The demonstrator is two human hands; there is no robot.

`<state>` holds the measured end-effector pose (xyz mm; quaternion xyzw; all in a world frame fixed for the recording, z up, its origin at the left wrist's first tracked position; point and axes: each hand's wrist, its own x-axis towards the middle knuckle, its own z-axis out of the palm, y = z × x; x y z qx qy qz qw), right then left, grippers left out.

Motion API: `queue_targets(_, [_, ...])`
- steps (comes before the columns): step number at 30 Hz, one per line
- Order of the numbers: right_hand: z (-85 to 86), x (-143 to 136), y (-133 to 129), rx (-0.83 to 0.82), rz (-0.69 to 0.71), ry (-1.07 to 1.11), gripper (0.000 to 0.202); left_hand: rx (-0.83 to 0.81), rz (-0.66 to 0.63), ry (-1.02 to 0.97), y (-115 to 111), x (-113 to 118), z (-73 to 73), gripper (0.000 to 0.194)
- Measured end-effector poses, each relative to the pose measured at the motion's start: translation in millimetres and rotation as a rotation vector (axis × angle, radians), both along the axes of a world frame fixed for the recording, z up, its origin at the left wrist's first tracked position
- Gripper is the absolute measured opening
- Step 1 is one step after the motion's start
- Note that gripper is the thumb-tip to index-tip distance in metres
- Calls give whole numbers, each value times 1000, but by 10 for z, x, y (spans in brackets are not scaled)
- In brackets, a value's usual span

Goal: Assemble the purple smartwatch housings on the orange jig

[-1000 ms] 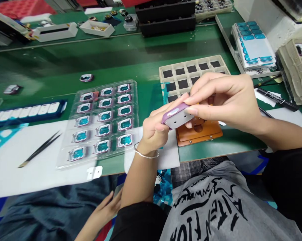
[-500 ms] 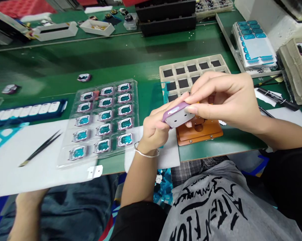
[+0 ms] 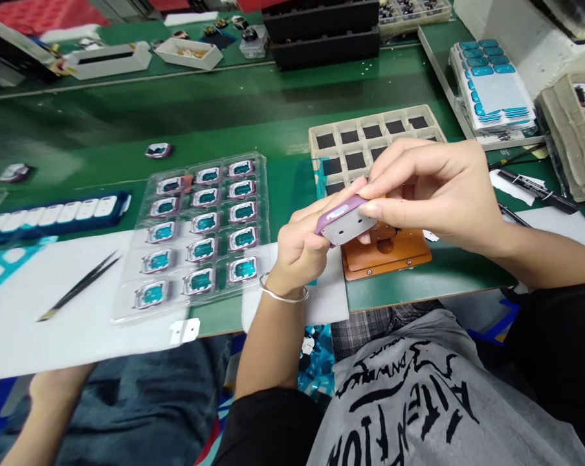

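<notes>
A purple watch case (image 3: 347, 223) with a pale, flat face and small dark holes is held up above the front edge of the bench. My left hand (image 3: 303, 249) grips its left side between thumb and fingers. From the right, my right hand (image 3: 426, 194) pinches the upper right edge with thumb and forefinger. The case's other side is hidden from me. Under the hands lies an orange fixture plate (image 3: 388, 262) with screws, partly covered. Behind it stands a beige compartment tray (image 3: 365, 122) with black pads in its cells.
To the left, a clear plastic tray (image 3: 180, 307) holds several purple cases with teal film. Black tweezers (image 3: 79, 287) lie on white paper (image 3: 25, 336). Another person's arm (image 3: 54, 408) rests below the bench edge. A black pen (image 3: 538, 191) and stacked teal-and-white sheets (image 3: 501, 90) are at right.
Both hands hold the watch case in almost the same pose. Two loose cases at the back left sit slightly farther left in view.
</notes>
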<state>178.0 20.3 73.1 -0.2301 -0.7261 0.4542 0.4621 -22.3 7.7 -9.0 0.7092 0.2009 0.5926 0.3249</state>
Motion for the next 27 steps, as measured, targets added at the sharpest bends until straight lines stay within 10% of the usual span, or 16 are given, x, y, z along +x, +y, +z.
queue_targets(11, [-13,1,1,-45,22,-15,14,-110,24,-32,-3,-18,-31,67])
queue_targets(20, [11,2,8,13,6,-24,14,200,-127,-9,128,-27,-47,58])
queue_targets(27, [-11,-5,1,-15,20,-20,11,-7,-25,-54,-1,-16,-39,49])
